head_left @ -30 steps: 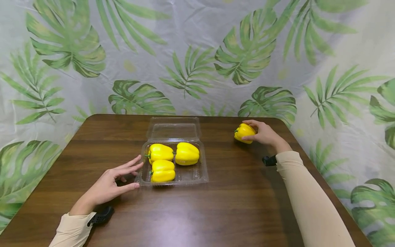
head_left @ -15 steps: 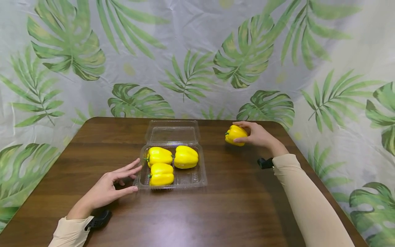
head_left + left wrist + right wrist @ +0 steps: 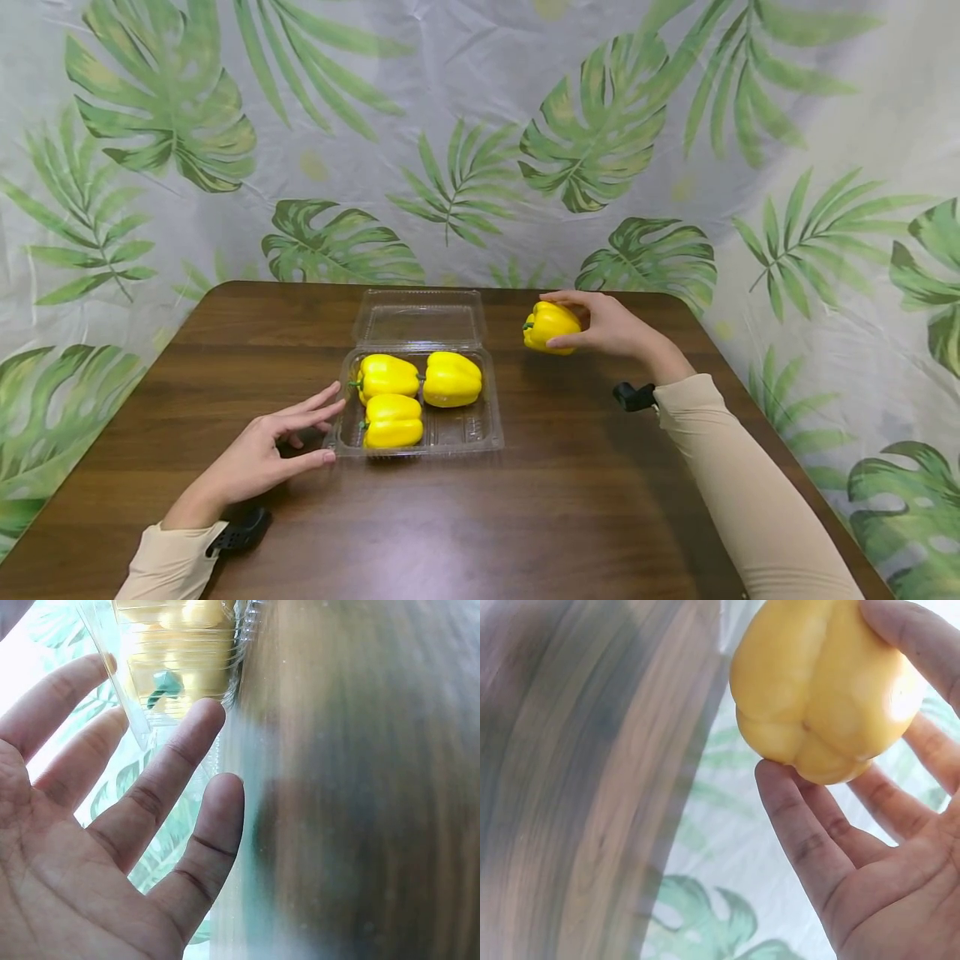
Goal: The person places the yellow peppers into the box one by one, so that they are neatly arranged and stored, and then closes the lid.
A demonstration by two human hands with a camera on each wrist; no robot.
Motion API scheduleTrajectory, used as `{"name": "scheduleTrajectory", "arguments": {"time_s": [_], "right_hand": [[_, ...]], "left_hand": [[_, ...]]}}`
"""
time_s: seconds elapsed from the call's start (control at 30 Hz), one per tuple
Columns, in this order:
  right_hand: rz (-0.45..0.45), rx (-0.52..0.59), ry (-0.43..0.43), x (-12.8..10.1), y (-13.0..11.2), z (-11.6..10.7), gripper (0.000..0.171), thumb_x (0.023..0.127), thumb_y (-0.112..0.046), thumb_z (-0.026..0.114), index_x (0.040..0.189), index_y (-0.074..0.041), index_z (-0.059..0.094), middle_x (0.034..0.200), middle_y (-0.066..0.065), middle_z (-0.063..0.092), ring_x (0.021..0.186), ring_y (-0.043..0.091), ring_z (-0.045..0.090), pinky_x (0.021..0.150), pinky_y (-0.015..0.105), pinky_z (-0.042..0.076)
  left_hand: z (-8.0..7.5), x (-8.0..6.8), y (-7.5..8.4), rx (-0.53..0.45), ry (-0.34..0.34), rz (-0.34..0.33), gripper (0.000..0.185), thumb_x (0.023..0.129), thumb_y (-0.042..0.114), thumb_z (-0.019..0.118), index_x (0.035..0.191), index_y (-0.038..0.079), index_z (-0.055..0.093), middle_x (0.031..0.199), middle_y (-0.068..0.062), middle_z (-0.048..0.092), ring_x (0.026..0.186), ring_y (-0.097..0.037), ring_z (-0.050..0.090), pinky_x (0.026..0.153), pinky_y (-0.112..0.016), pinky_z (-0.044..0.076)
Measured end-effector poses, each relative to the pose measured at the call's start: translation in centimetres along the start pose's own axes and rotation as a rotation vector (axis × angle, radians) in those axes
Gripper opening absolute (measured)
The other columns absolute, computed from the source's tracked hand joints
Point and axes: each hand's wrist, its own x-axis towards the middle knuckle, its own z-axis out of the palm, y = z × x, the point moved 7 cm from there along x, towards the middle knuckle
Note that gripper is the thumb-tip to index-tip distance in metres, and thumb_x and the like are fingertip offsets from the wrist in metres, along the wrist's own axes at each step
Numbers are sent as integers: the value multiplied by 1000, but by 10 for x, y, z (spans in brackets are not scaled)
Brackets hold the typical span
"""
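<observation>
A yellow bell pepper is held in my right hand, thumb on the near side and fingers on the far side. The right wrist view shows the same pepper lifted off the wood, its lobed bottom toward the palm. My left hand has its fingers spread, the tips at the left side of a clear plastic clamshell box. Inside the box sit three yellow peppers, two at the back and one at front left. The front right of the box shows bare plastic.
The box's clear lid lies folded back behind it. Everything is on a dark brown wooden table. A leaf-patterned cloth hangs behind the table's far edge.
My right hand has carried the pepper left, toward the box. The left hand stays at the box's side, and the peppers inside have not shifted.
</observation>
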Motion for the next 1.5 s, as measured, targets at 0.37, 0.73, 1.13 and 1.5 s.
{"name": "scheduleTrajectory", "arguments": {"time_s": [0.37, 0.73, 1.13, 1.5], "right_hand": [[-74, 1, -25, 0, -38, 11, 78, 89, -38, 90, 158, -28, 54, 156, 4, 60, 122, 29, 69, 101, 48, 59], [-162, 19, -66, -2, -73, 23, 77, 88, -30, 92, 156, -26, 57, 155, 0, 60, 121, 27, 70, 99, 45, 61], [-188, 45, -123, -4, -91, 44, 75, 87, -31, 92, 154, -23, 59, 148, -1, 63, 122, 26, 70, 101, 46, 60], [-242, 48, -171, -6, -104, 63, 74, 87, -33, 92, 152, -20, 60, 149, -3, 62, 123, 24, 63, 104, 45, 55]], "left_hand": [[0, -1, -1, 1, -3, -11, 65, 94, 24, 85, 153, 14, 62, 170, -8, 47, 105, 0, 67, 77, -27, 58], [-1, -1, -1, 1, 1, 1, 64, 94, 23, 85, 153, 14, 62, 169, -9, 47, 105, 0, 68, 77, -26, 58], [-1, 0, 0, 8, 1, 0, 64, 94, 24, 85, 153, 14, 62, 169, -9, 47, 104, 1, 67, 76, -26, 58], [0, 0, -1, -1, -2, -1, 64, 94, 23, 85, 152, 13, 62, 169, -10, 47, 105, 1, 67, 77, -26, 58]]}}
